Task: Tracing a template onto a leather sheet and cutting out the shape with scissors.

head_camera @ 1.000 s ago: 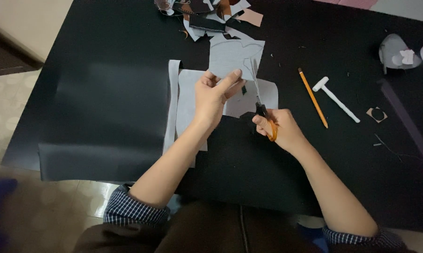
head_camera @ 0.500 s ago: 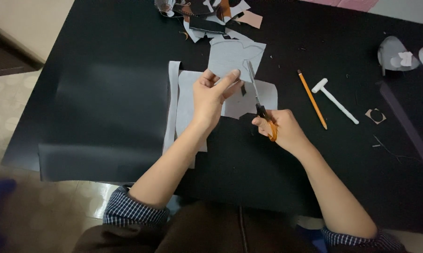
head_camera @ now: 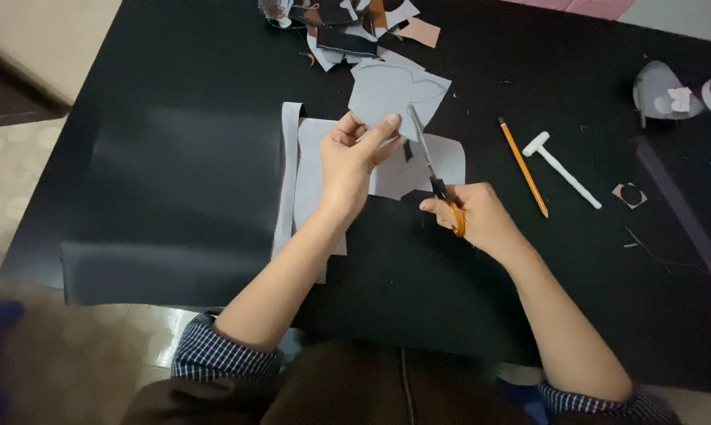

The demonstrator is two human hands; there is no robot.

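Note:
My left hand (head_camera: 354, 161) pinches a grey sheet piece (head_camera: 395, 93) with a curved pencil outline, holding it up over the black table (head_camera: 174, 157). My right hand (head_camera: 477, 216) grips orange-handled scissors (head_camera: 434, 177), whose blades point up and away into the lower right edge of that piece. Below both hands lies a larger grey sheet (head_camera: 312, 177) with a cut-out edge and a narrow grey strip (head_camera: 286, 173) on its left side.
A yellow pencil (head_camera: 523, 166) and a small white hammer-shaped tool (head_camera: 561, 168) lie to the right. A heap of cut scraps (head_camera: 343, 24) sits at the far edge. Pale round objects (head_camera: 670, 94) rest at the far right, with a small cut ring (head_camera: 629, 194) nearby.
The scissor blades have moved further up along the grey piece's edge. My left hand has shifted the piece slightly up and right.

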